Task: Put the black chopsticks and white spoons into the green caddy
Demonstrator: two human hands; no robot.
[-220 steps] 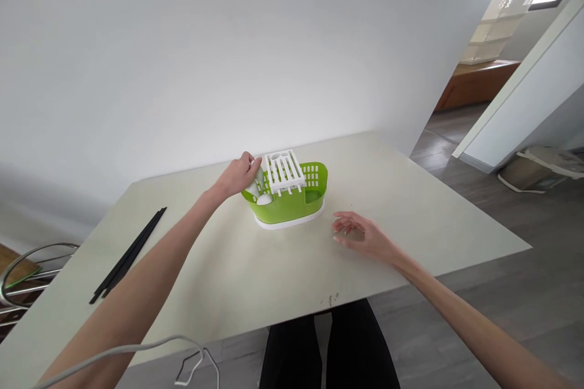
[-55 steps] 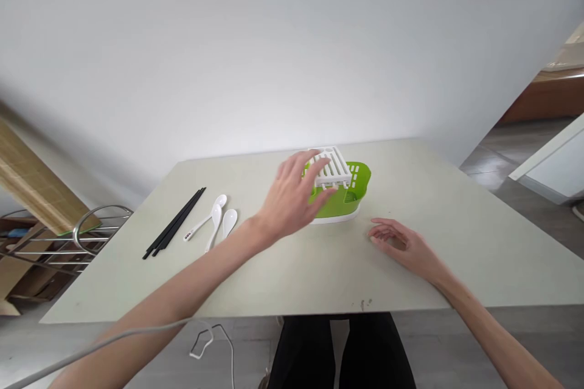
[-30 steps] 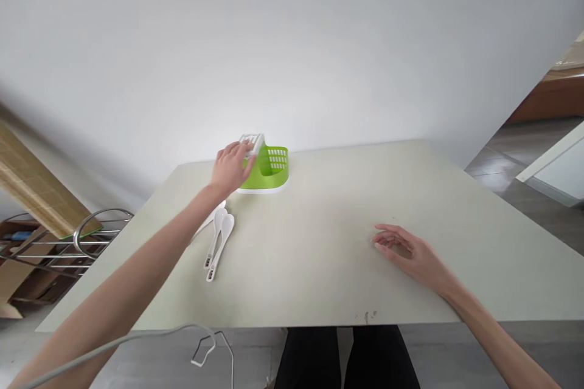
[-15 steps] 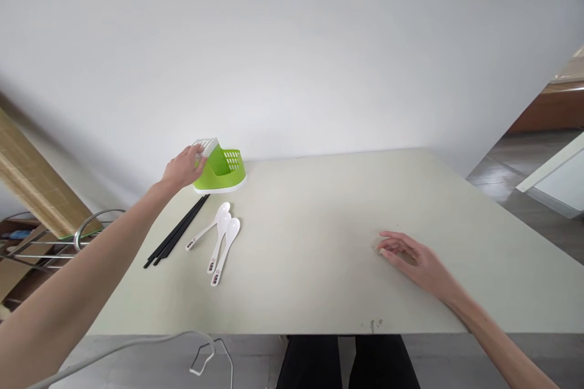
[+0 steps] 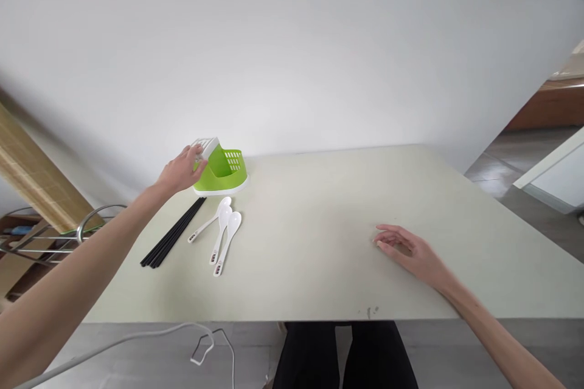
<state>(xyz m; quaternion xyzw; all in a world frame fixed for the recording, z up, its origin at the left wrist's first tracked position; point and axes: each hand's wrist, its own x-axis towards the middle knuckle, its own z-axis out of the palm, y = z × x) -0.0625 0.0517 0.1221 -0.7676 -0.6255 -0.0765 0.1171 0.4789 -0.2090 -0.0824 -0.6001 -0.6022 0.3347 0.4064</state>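
Observation:
My left hand (image 5: 181, 168) is at the left end of a green and white utensil holder (image 5: 221, 182). Its fingers curl over the white slotted top and the thumb lies along the near side. The holder stands upright close to the wall, with its green basket part showing to the right of my hand. In front of it, several black chopsticks (image 5: 173, 234) lie in a slanted bundle. Beside them rest three white spoons (image 5: 222, 234), bowls pointing away from me. My right hand (image 5: 410, 255) rests on the table at the right, loosely curved and holding nothing.
The pale table (image 5: 310, 225) meets a white wall (image 5: 301, 61) at the back. Left of the table are a metal rack (image 5: 50, 246) and a leaning tan board (image 5: 43, 170). A white cable (image 5: 137, 335) hangs below the front edge.
The view has shifted slightly. The chopsticks now lie in a fuller bundle, a little further from the holder. My left hand stays on the holder, and my right hand remains resting on the table.

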